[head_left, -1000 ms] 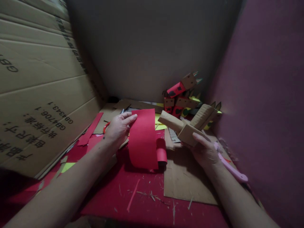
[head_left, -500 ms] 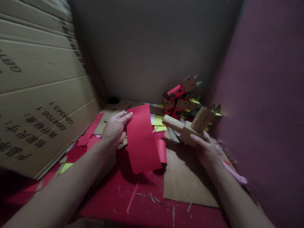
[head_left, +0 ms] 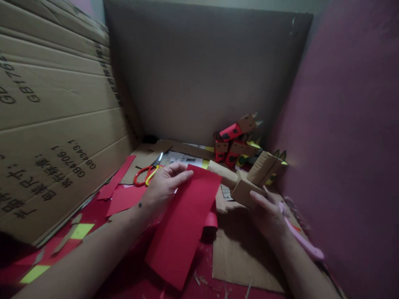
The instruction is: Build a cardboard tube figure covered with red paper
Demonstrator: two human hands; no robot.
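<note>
My left hand (head_left: 170,182) pinches the top corner of a red paper sheet (head_left: 187,224), which hangs down at a slant over the table. In my right hand (head_left: 266,211) is a brown cardboard figure (head_left: 245,193), a box with a tube sticking out to the left and a ridged cardboard roll (head_left: 263,167) standing on top. The fingers close around its lower right side. Behind the sheet's right edge a rolled piece of red paper (head_left: 211,221) lies on the table. Scissors (head_left: 149,172) with red and yellow handles rest just beyond my left hand.
A printed cardboard box (head_left: 62,124) rises on the left, a purple wall (head_left: 349,124) on the right. At the back stands a pile of red and brown cardboard figures (head_left: 232,143). A flat cardboard sheet (head_left: 243,253) and a pink-handled tool (head_left: 304,238) lie at the right.
My left hand has moved right and down, tilting the red sheet so its lower end swings left. The scissors have come into sight. The view has shifted upward; my right hand still holds the figure.
</note>
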